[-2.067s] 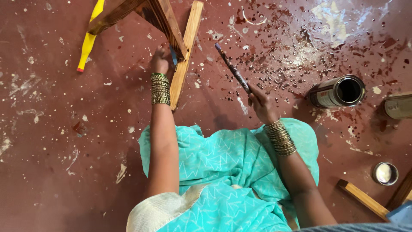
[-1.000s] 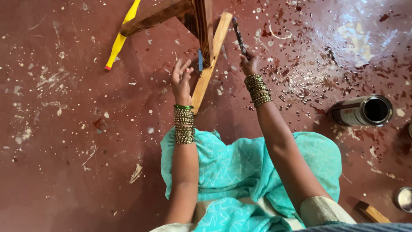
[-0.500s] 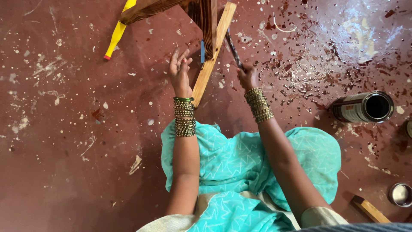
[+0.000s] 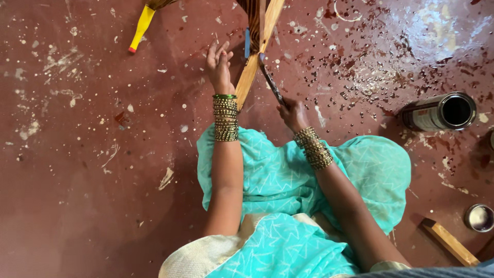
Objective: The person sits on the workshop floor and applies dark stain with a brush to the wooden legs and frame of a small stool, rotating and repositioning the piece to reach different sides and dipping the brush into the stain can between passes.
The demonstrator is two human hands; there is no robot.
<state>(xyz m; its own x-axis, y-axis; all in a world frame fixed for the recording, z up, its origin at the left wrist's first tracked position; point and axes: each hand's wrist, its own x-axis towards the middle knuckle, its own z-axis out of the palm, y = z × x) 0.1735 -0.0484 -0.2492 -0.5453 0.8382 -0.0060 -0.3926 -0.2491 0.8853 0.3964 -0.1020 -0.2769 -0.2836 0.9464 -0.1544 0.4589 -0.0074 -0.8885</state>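
Two hands at a wooden slat [image 4: 253,72] on spattered red floor [image 4: 77,154].

Cut off at top edge: upper part of slat and dark frame [image 4: 253,20]; brush [image 4: 271,85] tip hard to make out against slat. Slat long axis slanting from lower left up to right. Left hand [image 4: 218,67] open, fingers spread, just beside slat, touching or not cannot tell. Right hand [image 4: 293,113] closed around brush handle, brush pointing up-left to slat. Open can [image 4: 440,110] on its side at right; yellow leg [image 4: 141,25] well apart at upper left.
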